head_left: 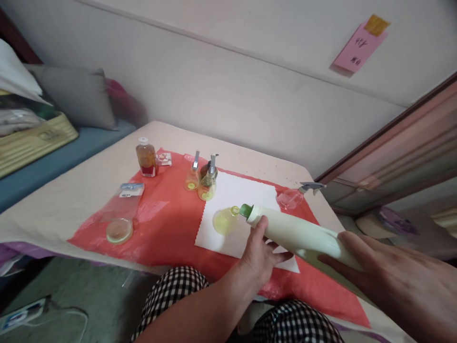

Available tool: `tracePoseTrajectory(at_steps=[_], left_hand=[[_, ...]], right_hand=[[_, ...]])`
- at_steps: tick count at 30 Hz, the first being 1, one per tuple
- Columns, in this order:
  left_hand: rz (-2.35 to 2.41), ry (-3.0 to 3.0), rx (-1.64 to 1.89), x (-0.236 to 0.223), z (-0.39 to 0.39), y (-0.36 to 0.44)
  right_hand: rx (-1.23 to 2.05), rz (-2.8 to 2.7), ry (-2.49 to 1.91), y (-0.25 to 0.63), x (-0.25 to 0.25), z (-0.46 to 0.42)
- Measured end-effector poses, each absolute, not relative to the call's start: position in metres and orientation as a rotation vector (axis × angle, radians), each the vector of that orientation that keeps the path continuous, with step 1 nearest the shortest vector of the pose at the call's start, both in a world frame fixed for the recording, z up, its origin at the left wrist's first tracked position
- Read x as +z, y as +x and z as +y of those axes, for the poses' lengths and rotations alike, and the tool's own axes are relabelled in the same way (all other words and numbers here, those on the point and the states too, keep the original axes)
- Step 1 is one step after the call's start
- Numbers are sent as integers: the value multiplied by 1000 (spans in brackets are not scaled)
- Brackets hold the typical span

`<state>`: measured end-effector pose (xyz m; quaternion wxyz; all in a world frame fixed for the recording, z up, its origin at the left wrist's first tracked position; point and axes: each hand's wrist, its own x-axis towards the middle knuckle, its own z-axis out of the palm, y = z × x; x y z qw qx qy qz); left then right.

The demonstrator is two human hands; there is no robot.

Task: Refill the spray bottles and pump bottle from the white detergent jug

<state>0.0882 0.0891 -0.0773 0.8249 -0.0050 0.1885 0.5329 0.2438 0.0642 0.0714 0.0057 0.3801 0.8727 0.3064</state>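
A long pale green bottle (303,232) is tilted down to the left, held in both hands. My left hand (257,255) supports it near the neck, thumb on the side and fingers underneath. Around its lower end, my right hand (374,267) is closed. Its dark green spout (245,210) is at the mouth of a small clear yellowish bottle (225,222), and I cannot tell whether they touch. That small bottle stands on a white paper sheet (246,190) with a scalloped edge. Whether liquid is flowing is not visible.
Spray bottles (207,186) stand left of the paper; a pinkish one (292,197) lies tilted at right. A brown bottle (146,158), a small box (164,159), a clear packet (124,202) and a round glass dish (119,231) are on or beside the red plastic sheet (167,228).
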Motion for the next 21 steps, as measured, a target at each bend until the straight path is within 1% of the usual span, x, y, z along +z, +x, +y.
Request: tracePoseTrajectory(at_steps=[21], left_hand=[[411,-6,1136,-74,89,85]], right_hand=[[826,2715,1271,250,69,63]])
